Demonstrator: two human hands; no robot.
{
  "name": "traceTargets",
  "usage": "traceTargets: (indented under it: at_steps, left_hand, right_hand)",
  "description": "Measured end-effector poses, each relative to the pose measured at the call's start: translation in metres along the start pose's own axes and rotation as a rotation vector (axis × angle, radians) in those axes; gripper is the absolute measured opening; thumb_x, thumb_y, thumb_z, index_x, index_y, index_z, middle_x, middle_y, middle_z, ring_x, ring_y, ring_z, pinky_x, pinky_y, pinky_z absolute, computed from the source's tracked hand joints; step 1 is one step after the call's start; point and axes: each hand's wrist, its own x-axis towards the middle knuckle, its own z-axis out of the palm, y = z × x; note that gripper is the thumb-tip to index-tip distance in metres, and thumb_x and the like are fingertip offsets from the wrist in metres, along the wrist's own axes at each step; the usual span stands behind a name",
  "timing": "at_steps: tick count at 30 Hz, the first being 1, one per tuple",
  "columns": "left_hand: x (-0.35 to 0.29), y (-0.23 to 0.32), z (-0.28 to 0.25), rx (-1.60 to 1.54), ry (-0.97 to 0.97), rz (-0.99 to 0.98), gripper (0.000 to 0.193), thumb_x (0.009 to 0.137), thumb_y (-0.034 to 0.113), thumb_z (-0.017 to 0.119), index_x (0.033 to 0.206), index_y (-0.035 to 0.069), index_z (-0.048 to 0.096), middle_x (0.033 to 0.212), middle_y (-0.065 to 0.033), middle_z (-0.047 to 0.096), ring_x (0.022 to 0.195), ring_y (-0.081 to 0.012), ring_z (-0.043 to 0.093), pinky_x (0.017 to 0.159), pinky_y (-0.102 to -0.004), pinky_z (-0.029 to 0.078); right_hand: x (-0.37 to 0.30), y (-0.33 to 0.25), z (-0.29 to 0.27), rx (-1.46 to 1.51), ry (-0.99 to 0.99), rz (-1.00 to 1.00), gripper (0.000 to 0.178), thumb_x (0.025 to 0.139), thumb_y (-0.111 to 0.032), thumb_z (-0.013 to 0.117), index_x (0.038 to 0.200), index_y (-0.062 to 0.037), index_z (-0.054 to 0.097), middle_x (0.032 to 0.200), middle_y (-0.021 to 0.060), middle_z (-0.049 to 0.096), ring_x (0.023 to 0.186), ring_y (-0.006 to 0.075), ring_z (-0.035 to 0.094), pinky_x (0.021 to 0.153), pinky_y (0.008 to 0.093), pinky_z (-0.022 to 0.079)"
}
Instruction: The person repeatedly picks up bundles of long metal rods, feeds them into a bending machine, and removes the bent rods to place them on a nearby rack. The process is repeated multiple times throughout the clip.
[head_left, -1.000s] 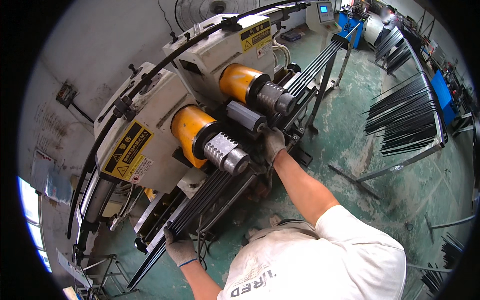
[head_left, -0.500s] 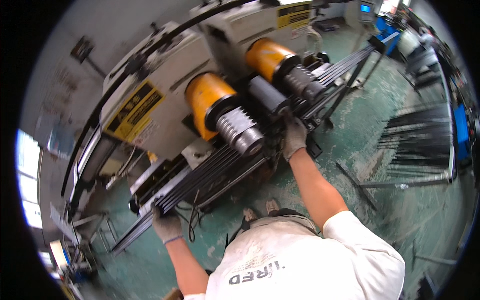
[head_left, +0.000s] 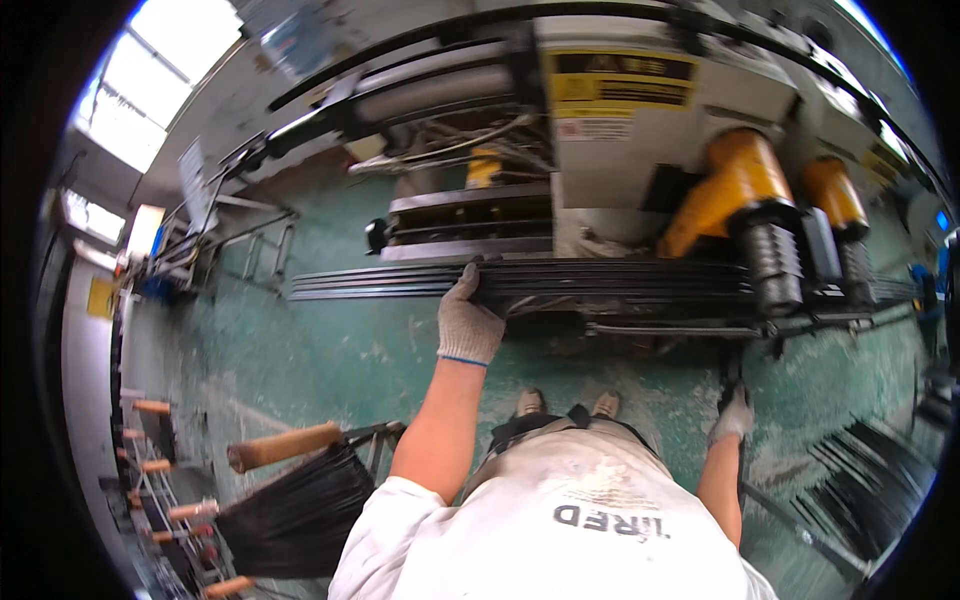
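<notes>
My left hand (head_left: 470, 325), in a pale knit glove with a blue cuff edge, is closed around a flat bundle of long thin black bars (head_left: 370, 282). Its thumb lies on top and the other fingers go out of sight beneath. The bars run sideways along the front of the machine. Lower and to the right, my right hand (head_left: 736, 414), also gloved, is away from the bundle. Its fingers look dark and blurred beside a dark upright bar, and whether they grip it cannot be made out.
A pale machine (head_left: 640, 160) carries two orange housings with ridged metal rollers (head_left: 775, 265). At lower left stands a rack with wooden rollers (head_left: 285, 447) and black strands (head_left: 300, 515). More black bars (head_left: 870, 480) lie at lower right on a frame.
My view has turned left. My right hand has come away from beside the black cylinder at the machine and is now lower, near my side. My left hand still holds the bars.
</notes>
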Motion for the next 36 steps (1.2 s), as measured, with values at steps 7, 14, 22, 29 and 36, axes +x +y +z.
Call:
traceTargets:
  at_steps: [7, 14, 22, 29, 36]
  left_hand:
    - [0.013, 0.212, -0.096, -0.021, 0.161, 0.243, 0.035, 0.116, 0.021, 0.056, 0.136, -0.005, 0.069, 0.133, -0.0186, 0.077, 0.125, -0.0369, 0.073, 0.116, -0.0541, 0.058]
    - [0.02, 0.338, -0.17, 0.063, 0.317, 0.388, 0.028, 0.115, 0.01, 0.054, 0.134, -0.003, 0.068, 0.133, -0.017, 0.077, 0.125, -0.0368, 0.073, 0.112, -0.0553, 0.061]
    - [0.028, 0.341, -0.185, 0.217, 0.158, 0.365, 0.029, 0.112, 0.015, 0.066, 0.141, 0.014, 0.069, 0.135, -0.0142, 0.077, 0.126, -0.0335, 0.073, 0.11, -0.0551, 0.06]
    - [-0.006, 0.346, -0.177, 0.708, 0.31, 0.344, 0.042, 0.115, 0.044, 0.066, 0.146, 0.015, 0.068, 0.133, -0.01, 0.077, 0.114, -0.0361, 0.079, 0.091, -0.056, 0.068]
    - [-0.023, 0.362, -0.168, 0.979, 0.334, 0.239, 0.079, 0.109, 0.075, 0.06, 0.162, 0.017, 0.052, 0.153, -0.0132, 0.066, 0.125, -0.045, 0.073, 0.097, -0.0625, 0.062]
  right_hand:
    - [-0.011, 0.2, -0.085, -0.35, 0.157, 0.122, 0.041, 0.11, -0.028, 0.075, 0.137, 0.003, 0.076, 0.121, 0.0145, 0.081, 0.103, 0.0286, 0.073, 0.09, 0.0435, 0.058]
    - [-0.069, 0.232, -0.095, -0.348, 0.049, 0.207, 0.022, 0.111, -0.018, 0.074, 0.125, -0.001, 0.076, 0.094, 0.0064, 0.076, 0.072, 0.0203, 0.063, 0.064, 0.0371, 0.048]
    - [-0.059, 0.224, -0.097, -0.555, 0.056, 0.129, 0.033, 0.109, -0.035, 0.074, 0.123, -0.0051, 0.078, 0.096, 0.0071, 0.078, 0.074, 0.022, 0.067, 0.061, 0.0418, 0.051]
    - [-0.08, 0.193, -0.053, -0.667, -0.037, 0.106, 0.035, 0.104, -0.027, 0.075, 0.116, 0.0056, 0.083, 0.099, 0.0134, 0.085, 0.088, 0.0246, 0.075, 0.084, 0.0401, 0.056]
    - [-0.058, 0.143, -0.014, -1.014, -0.216, 0.113, 0.041, 0.102, -0.036, 0.074, 0.115, -0.0001, 0.086, 0.108, 0.0211, 0.085, 0.103, 0.0353, 0.08, 0.095, 0.0438, 0.059]
